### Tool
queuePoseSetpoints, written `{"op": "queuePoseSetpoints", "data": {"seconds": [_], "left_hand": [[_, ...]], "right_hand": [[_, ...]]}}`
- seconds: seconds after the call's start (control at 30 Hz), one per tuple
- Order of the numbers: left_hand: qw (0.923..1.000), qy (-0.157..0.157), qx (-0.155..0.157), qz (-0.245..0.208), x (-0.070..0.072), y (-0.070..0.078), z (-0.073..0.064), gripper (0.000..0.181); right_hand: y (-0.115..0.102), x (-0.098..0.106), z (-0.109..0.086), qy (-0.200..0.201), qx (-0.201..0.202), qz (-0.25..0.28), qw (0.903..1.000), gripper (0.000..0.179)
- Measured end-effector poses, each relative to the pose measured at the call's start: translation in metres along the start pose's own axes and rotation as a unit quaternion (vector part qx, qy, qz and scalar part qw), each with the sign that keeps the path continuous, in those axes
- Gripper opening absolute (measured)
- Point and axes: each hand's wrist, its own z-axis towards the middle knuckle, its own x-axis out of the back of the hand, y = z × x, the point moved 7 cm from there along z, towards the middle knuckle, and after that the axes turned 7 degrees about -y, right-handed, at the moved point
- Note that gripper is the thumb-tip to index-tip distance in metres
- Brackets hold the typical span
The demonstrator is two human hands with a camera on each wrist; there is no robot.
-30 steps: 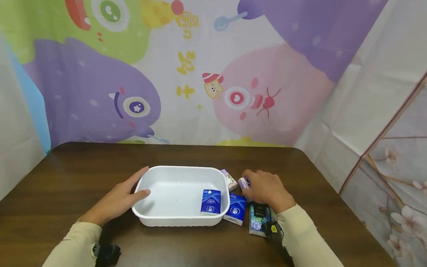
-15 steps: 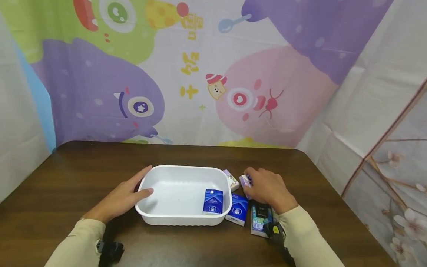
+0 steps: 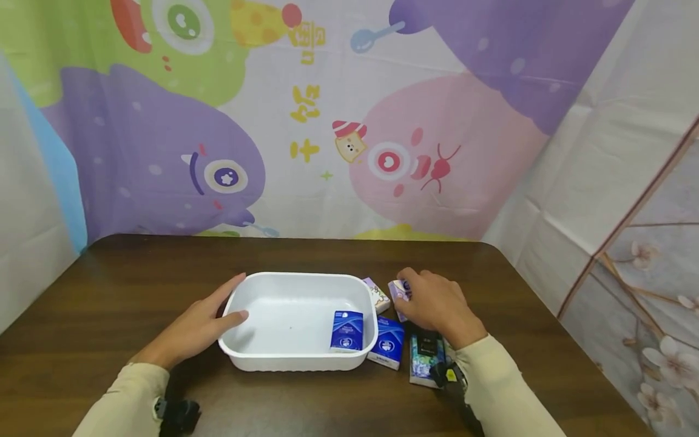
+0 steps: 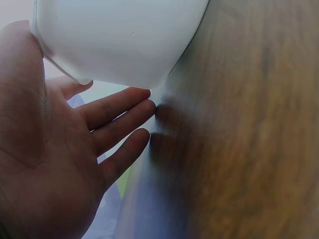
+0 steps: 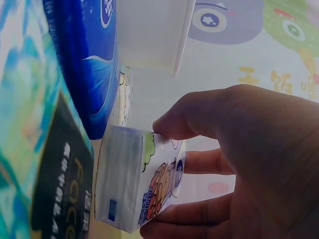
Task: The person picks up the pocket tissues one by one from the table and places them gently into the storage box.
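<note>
My left hand (image 3: 193, 328) holds the left end of a white plastic basin (image 3: 297, 362), its thumb over the rim and its other fingers outside. In the left wrist view those fingers (image 4: 119, 124) are nearly straight, just below the basin wall (image 4: 119, 40). My right hand (image 3: 437, 303) pinches a small purple-and-white tissue pack (image 3: 401, 292) between thumb and fingers, to the right of the basin. The right wrist view shows a cartoon print on this tissue pack (image 5: 162, 184). A blue tissue pack (image 3: 346, 331) lies inside the basin at its right end.
Against the basin's right side are a second blue tissue pack (image 3: 388, 343) and a cream-and-purple pack (image 3: 377, 295). A green-blue pack with a black label (image 3: 425, 358) lies under the right wrist. A cartoon curtain (image 3: 306, 200) hangs behind the brown table (image 3: 306, 406).
My right hand has shifted slightly away from me, and more of the small tissue pack shows beside its fingers. The left hand stays at the basin's end.
</note>
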Motion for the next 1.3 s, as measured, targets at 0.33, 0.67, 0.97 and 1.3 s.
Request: {"op": "queuePoseSetpoints", "data": {"seconds": [0.33, 0.67, 0.97, 1.3], "left_hand": [[1.0, -0.001, -0.001, 0.0, -0.0016, 0.0013, 0.0009, 0.076], [1.0, -0.004, 0.0, -0.002, -0.0038, 0.0008, 0.0022, 0.076], [0.9999, -0.002, -0.012, 0.003, 0.0011, 0.0071, 0.0054, 0.075], [0.9999, 0.006, -0.012, -0.003, 0.0006, 0.0037, 0.0, 0.074]], "right_hand": [[0.003, -0.002, 0.0005, -0.005, -0.017, 0.012, 0.9998, 0.052], [0.0048, -0.0038, -0.0002, -0.002, -0.014, 0.016, 0.9998, 0.048], [0.0064, -0.0022, -0.0002, 0.001, -0.02, 0.019, 0.9996, 0.049], [0.0023, -0.0038, 0.002, 0.0, -0.023, 0.029, 0.9993, 0.048]]}}
